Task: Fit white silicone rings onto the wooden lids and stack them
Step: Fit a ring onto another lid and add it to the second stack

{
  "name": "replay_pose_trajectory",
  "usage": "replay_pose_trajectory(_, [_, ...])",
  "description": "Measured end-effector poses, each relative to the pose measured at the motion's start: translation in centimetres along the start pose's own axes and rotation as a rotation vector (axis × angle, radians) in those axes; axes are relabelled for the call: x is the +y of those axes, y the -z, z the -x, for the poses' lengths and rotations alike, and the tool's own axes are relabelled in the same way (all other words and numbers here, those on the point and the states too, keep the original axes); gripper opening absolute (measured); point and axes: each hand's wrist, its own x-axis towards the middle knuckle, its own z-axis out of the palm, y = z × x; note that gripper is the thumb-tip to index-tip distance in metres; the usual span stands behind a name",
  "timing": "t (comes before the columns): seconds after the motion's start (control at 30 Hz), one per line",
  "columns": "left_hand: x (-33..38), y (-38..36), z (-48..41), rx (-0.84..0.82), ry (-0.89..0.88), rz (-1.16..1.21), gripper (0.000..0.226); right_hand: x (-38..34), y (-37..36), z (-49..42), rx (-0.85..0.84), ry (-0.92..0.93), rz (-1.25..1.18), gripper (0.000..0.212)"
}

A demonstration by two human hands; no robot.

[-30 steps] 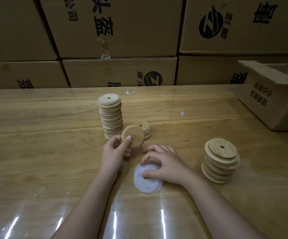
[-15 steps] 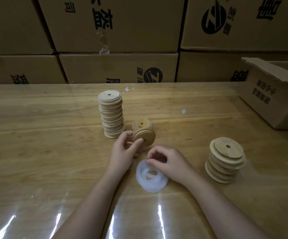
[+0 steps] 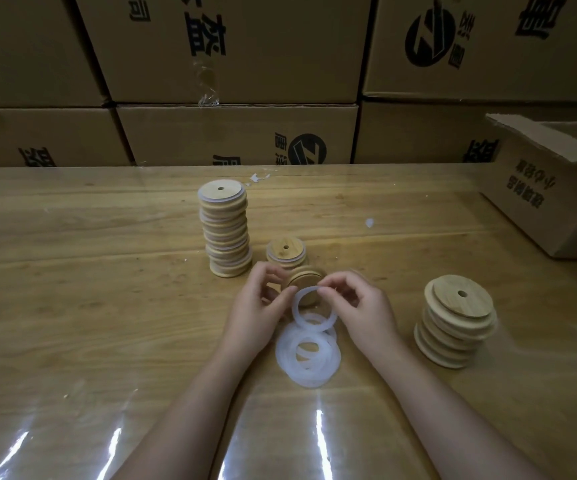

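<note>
- Cartons: brown cardboard boxes (image 3: 231, 50) are walled up behind you. They are printed in black with Chinese characters and a round logo crossed by a slanted stroke. The print looks mirrored and cannot be read with certainty.
- The glossy wooden worktop (image 3: 72, 306) carries everything. An open cardboard box (image 3: 550, 202) at your far right bears smaller characters, upside down.
- The tall stack of ringed wooden lids (image 3: 226, 233) stands left of centre, with a short ringed stack (image 3: 286, 252) just beside it. The stack of bare round wooden lids (image 3: 455, 323) sits well apart, on your right.
- Your left hand (image 3: 256, 310) curls round a single wooden lid (image 3: 306, 285), held tilted above the worktop.
- Your right hand (image 3: 363, 310) pinches one white silicone ring (image 3: 295, 308) at its top edge, just in front of that lid.
- The loose pile of white rings (image 3: 309, 379) lies between your wrists.
- Expect the ring to be light, floppy and stretchy. Hold it at two opposite points and ease it round the lid's narrower step. The lid looks stiff and light, so grip it by the rim.
</note>
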Motion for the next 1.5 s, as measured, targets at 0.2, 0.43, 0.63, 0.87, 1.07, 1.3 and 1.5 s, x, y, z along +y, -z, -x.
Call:
replay_pose_trajectory(0.2, [0.2, -0.2, 0.3, -0.045, -0.127, -0.173, 0.035, -0.1, 0.0, -0.3, 0.102, 0.106, -0.012, 0.014])
replay_pose_trajectory(0.43, [0.6, -0.5, 0.7, -0.048, -0.201, -0.262, 0.018, 0.3, -0.1, -0.4, 0.104, 0.121, 0.048, 0.004])
replay_pose_trajectory(0.63, [0.6, -0.8, 0.8, 0.011, -0.15, -0.458, 0.016, 0.4, -0.2, -0.2, 0.102, 0.142, 0.081, 0.005])
replay_pose_trajectory(0.87, [0.8, -0.7, 1.0, 0.038, -0.142, -0.454, 0.012, 0.5, -0.2, -0.2, 0.117, 0.154, 0.081, 0.008])
replay_pose_trajectory(1.07, [1.0, -0.4, 1.0, 0.024, -0.122, -0.374, 0.014, 0.3, 0.0, -0.2, 0.152, 0.152, 0.128, 0.006])
replay_pose_trajectory(1.3, [0.8, -0.4, 0.9, 0.037, -0.119, -0.324, 0.012, 0.1, 0.0, -0.2, 0.148, 0.15, 0.091, 0.01])
replay_pose_trajectory(1.5, [0.5, -0.4, 0.8, 0.055, -0.127, -0.33, 0.01, 0.2, 0.0, -0.3, 0.15, 0.137, 0.115, 0.008])
